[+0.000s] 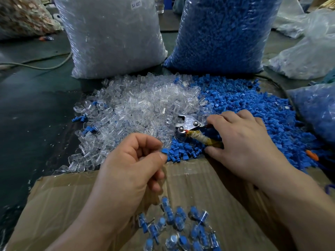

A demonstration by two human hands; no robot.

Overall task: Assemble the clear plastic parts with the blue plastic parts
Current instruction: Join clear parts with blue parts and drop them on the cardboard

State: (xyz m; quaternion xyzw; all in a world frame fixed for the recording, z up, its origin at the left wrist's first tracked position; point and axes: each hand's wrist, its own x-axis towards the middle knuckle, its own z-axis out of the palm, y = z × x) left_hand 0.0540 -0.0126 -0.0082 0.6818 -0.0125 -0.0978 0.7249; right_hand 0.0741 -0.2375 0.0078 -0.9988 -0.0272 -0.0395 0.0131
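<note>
The bag of clear parts [112, 37] stands at rear left. The loose pile of clear parts [141, 109] spreads in front of it on the table [36, 105]. The left hand [130, 163] hovers at the near edge of that pile, above the cardboard box [208, 178]. Its thumb and forefinger pinch one blue part [165, 151], and the remaining fingers are curled under. Only the flat head of the part shows, so its long axis cannot be determined. The nearest clear parts lie just ahead and to the left of the fingertips, so the left hand is the nearer one to them. To the right, the metal pliers [190, 124] rest where the two piles meet, with the head pointing left. The right hand [244, 142] grips the tape-wrapped handles, fingers over and thumb beneath. The pile of blue parts [244, 98] and the bag of blue parts [221, 33] lie beyond. Assembled pieces [181, 227] lie in the box.
</note>
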